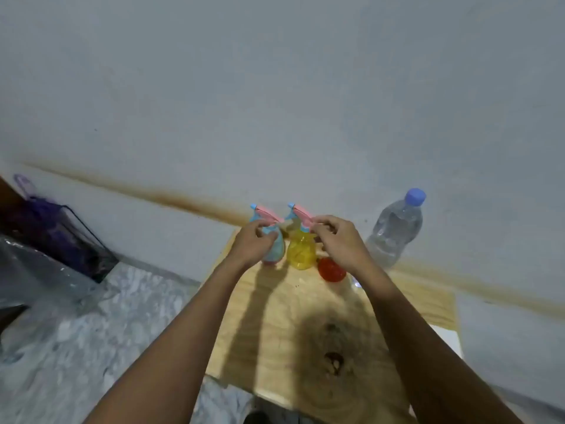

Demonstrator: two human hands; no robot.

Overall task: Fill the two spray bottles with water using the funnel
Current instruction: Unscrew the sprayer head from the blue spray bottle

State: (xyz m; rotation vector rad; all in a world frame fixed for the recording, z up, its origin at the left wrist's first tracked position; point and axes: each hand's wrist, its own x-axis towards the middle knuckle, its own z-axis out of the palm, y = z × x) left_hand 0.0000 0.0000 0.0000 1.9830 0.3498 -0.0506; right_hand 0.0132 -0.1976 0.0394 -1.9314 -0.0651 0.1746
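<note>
Fingers (264, 224) of the left hand (255, 240) curled round the light-blue translucent spray bottle (275, 254) at the far edge of the pale wooden board (412, 301); the right hand (339, 240) pinched the pink trigger head (301, 213) of the yellow translucent spray bottle (301, 254) beside it. The red plastic funnel (331, 269) lay on the board's far right, the clear blue-capped water bottle (397, 228) just beyond.
</note>
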